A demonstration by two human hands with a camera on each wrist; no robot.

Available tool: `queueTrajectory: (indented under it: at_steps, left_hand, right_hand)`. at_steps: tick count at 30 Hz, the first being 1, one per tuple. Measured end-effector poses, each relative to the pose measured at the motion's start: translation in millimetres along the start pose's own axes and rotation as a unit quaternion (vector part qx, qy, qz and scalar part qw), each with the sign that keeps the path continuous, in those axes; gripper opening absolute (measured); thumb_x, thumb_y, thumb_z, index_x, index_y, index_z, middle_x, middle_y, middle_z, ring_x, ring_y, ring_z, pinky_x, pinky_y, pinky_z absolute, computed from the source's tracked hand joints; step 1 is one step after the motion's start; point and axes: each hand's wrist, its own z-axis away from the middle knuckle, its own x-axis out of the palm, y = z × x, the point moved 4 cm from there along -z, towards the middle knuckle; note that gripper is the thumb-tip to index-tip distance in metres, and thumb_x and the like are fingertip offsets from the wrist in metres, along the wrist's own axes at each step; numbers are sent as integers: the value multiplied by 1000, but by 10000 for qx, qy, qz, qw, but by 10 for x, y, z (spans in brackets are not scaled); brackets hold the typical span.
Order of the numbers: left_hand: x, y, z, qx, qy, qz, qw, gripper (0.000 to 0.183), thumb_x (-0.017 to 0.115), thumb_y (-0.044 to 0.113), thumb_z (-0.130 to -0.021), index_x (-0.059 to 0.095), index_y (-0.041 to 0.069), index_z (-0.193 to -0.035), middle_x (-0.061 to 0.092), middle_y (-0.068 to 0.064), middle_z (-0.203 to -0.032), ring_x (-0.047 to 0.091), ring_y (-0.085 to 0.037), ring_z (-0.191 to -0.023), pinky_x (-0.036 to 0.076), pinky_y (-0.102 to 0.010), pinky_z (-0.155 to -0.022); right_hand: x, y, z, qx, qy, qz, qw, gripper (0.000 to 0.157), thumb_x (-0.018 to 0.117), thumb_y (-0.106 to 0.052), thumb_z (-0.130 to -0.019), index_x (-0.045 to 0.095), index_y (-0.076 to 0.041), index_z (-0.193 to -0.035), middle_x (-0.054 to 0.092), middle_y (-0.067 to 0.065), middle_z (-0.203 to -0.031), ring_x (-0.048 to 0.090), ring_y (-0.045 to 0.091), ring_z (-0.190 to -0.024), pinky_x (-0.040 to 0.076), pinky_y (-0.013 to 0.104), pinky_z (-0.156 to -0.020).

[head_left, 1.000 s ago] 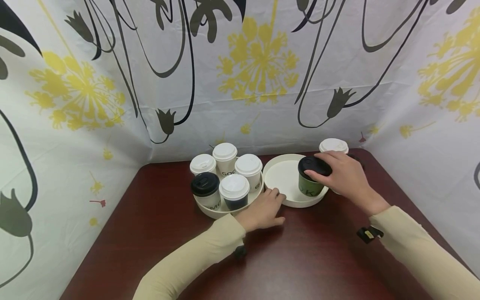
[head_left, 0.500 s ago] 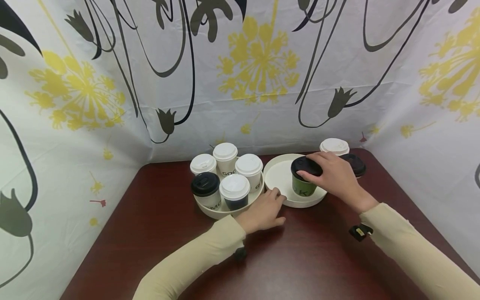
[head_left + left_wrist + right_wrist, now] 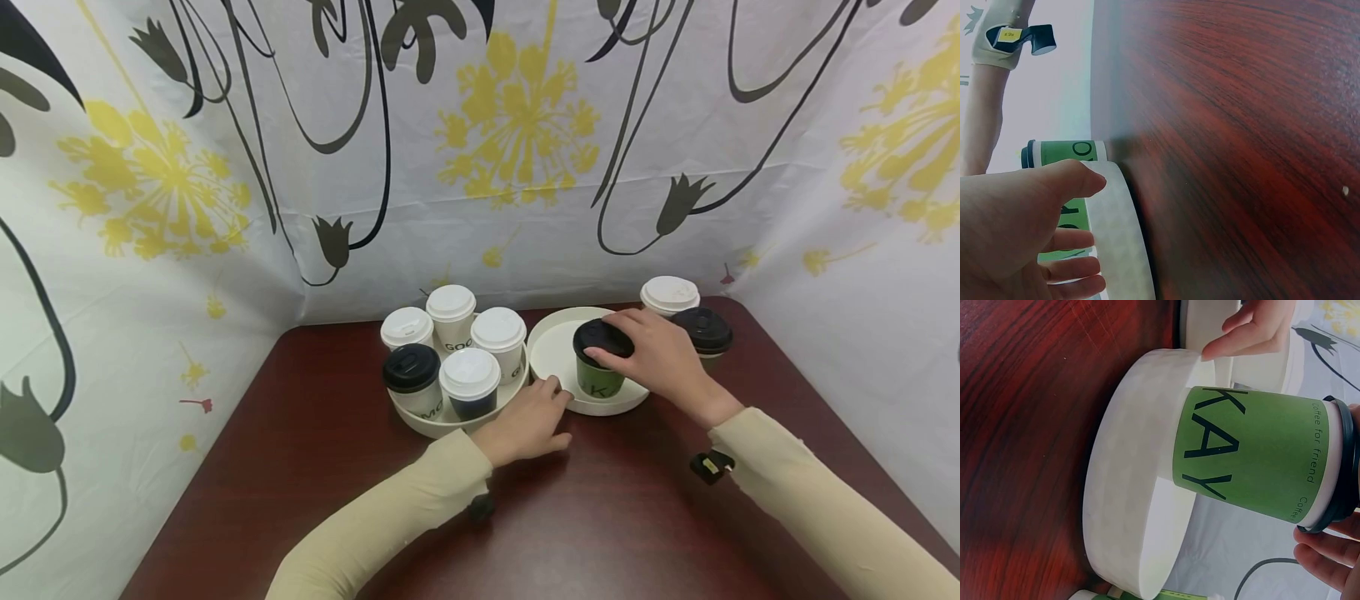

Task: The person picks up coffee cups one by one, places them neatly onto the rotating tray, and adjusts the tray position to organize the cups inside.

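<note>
My right hand (image 3: 660, 358) grips a paper coffee cup (image 3: 600, 382) from above, thumb and fingers around its black lid (image 3: 603, 336). The cup has a green sleeve lettered "KAY" (image 3: 1213, 444). Its base is at the near side of the round white right tray (image 3: 553, 340), overlapping the rim in the right wrist view. My left hand (image 3: 525, 421) lies low between the two trays, palm side toward the right tray, fingertips at its rim. In the left wrist view the left thumb (image 3: 1082, 178) extends over the tray wall (image 3: 1119, 231).
A round white left tray (image 3: 427, 428) bears several lidded cups, among them a black-lidded one (image 3: 412, 375) and a white-lidded one (image 3: 470, 379). Behind my right hand stand a white-lidded cup (image 3: 670, 293) and a black-lidded cup (image 3: 702, 331). A patterned curtain (image 3: 525, 233) borders the dark red table (image 3: 600, 517).
My right hand has moved left with the green cup, from the right tray's right side toward its front middle. The black-lidded cup behind it has come into view. My left hand stays put.
</note>
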Motion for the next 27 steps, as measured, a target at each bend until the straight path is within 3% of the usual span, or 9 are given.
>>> queueTrajectory:
  at_steps: [27]
  left_hand:
    - [-10, 8, -1, -37, -62, -62, 10000, 54, 66, 48, -88, 58, 11, -126, 55, -4, -113, 60, -19, -103, 53, -30, -85]
  right_hand:
    - [120, -42, 79, 18, -167, 55, 9998, 59, 76, -53, -79, 68, -9, -118, 69, 16, -118, 67, 35, -102, 56, 52, -77]
